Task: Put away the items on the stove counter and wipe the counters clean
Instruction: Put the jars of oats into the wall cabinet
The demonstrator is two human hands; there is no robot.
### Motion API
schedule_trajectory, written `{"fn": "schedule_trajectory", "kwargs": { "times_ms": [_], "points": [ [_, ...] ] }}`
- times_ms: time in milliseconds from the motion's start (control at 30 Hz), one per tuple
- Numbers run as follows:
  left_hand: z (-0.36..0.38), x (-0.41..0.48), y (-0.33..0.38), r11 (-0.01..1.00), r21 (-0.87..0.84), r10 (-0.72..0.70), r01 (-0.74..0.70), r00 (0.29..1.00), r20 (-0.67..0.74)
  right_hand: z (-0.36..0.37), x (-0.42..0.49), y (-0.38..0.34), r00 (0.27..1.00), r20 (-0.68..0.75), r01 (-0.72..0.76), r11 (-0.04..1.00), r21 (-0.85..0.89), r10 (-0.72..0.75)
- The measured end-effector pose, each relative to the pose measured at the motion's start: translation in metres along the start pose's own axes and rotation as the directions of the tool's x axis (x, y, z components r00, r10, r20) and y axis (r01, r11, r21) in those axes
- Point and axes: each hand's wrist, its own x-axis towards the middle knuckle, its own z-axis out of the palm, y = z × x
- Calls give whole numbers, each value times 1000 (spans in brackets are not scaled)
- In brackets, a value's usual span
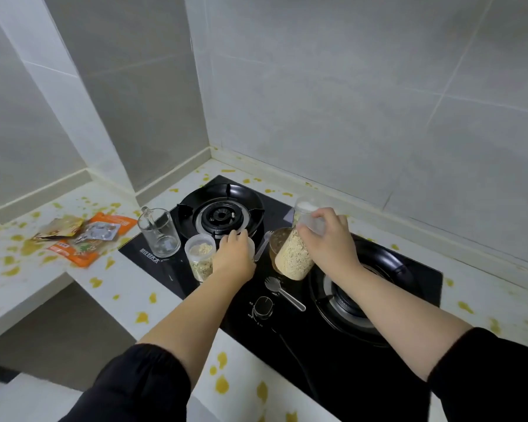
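My right hand (329, 239) grips the lid end of a tilted oat jar (293, 260) at the middle of the black stove (241, 330), while my left hand (233, 257) curls round a mostly hidden clear tub (251, 248) beside a small lidded jar (199, 254).

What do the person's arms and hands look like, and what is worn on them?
The left hand and right hand are bare: no gloves, rings or watch show. The left sleeve and right sleeve are black and pushed up, leaving the forearms uncovered.

Home kitchen: gas stove (287, 269), tiled walls (348, 86), speckled counter (119, 287).
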Motion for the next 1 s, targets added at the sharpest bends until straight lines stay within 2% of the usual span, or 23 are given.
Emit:
{"fn": "schedule_trajectory", "kwargs": {
  "times_ms": [100, 167, 233, 333, 500, 633, 700, 767, 900, 1000],
  "points": [
    [-4, 0, 1, 998, 55, 26, -24, 999, -20, -1, -5, 3, 998, 48, -38, 998, 56, 35],
    [-13, -5, 2, 998, 4, 65, -65, 995, -69, -7, -9, 4, 995, 75, -68, 993, 96, 60],
    [-31, -13, 5, 984, -123, 104, -126, 980, -168, -17, -9, 2, 990, 96, -119, 977, 176, 103],
    [-65, -36, 21, 899, -360, 149, -250, 947, -285, -37, -12, -6, 981, 114, -182, 936, 300, 155],
    [-101, -72, 75, 767, -572, 218, -291, 956, -195, -93, -27, -19, 978, 69, -207, 860, 467, 198],
    [-118, -104, 130, 568, -762, 249, -311, 947, -202, -153, -59, -32, 978, 113, -206, 748, 631, 175],
    [-130, -123, 164, 453, -822, 270, -346, 932, -243, -190, -81, -40, 986, 44, -148, 731, 666, 160],
    [-144, -138, 197, 370, -853, 282, -369, 919, -275, -225, -99, -52, 992, -38, -65, 737, 672, 123],
    [-186, -175, 277, 120, -914, 339, -388, 881, -330, -307, -131, -76, 971, -233, 90, 816, 570, 55],
    [-221, -205, 326, 44, -893, 416, -448, 821, -391, -362, -148, -95, 937, -349, 183, 870, 459, -14]
  ]
}}
